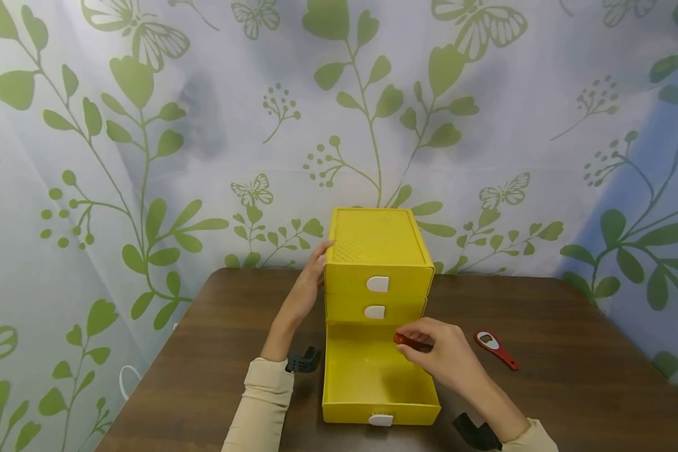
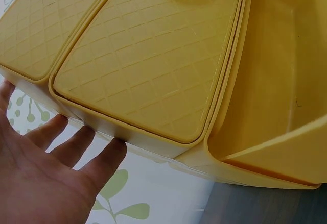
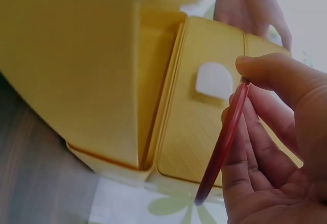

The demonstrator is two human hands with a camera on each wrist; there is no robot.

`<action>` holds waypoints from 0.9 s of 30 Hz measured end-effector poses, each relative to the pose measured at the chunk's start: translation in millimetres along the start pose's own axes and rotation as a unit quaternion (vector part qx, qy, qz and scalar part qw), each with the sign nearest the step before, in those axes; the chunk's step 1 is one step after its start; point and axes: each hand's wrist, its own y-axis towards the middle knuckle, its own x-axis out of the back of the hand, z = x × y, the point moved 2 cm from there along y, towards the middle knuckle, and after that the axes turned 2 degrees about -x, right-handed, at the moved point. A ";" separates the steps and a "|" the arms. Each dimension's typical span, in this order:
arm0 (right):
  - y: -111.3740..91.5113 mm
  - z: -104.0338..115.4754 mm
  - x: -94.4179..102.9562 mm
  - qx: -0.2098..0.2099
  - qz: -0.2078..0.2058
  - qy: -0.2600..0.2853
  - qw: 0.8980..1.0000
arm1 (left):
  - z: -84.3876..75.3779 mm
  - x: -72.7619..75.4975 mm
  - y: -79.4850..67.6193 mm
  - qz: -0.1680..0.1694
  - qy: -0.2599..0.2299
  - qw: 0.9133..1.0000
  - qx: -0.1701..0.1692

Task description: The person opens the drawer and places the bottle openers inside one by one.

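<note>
A yellow drawer cabinet (image 1: 381, 235) stands on the table, its bottom drawer (image 1: 373, 370) pulled out and the two upper drawers closed. My left hand (image 1: 302, 292) rests against the cabinet's left side, and in the left wrist view its extended fingertips touch the side wall. Over the right part of the pulled-out drawer, my right hand (image 1: 452, 355) pinches a thin red object (image 3: 222, 145) between thumb and fingers. It shows edge-on in the right wrist view, so its exact kind cannot be told. Inside the drawer, the visible floor is bare yellow.
A red bottle opener (image 1: 496, 349) lies on the brown table (image 1: 570, 370), right of the cabinet. White tabs (image 1: 377, 284) mark the drawer fronts. Behind the table hangs a cloth (image 1: 248, 125) printed with green leaves and butterflies.
</note>
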 end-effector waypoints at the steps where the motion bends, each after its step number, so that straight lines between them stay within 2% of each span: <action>1: 0.5 0.1 -2.0 -0.001 0.001 0.000 1.000 | -0.1 0.0 -0.2 0.000 -0.001 1.000 0.000; 12: 7.5 -6.4 -21.8 -0.020 0.018 0.033 0.999 | 0.8 0.6 -0.5 -0.002 0.004 1.000 0.005; 19: 9.3 -18.5 -33.2 -0.019 0.024 0.033 0.999 | 0.0 0.9 -0.4 0.001 0.003 1.000 0.005; 27: 12.7 -20.0 -42.6 -0.027 0.031 0.039 0.998 | 0.3 1.4 -0.4 0.002 0.001 1.000 0.007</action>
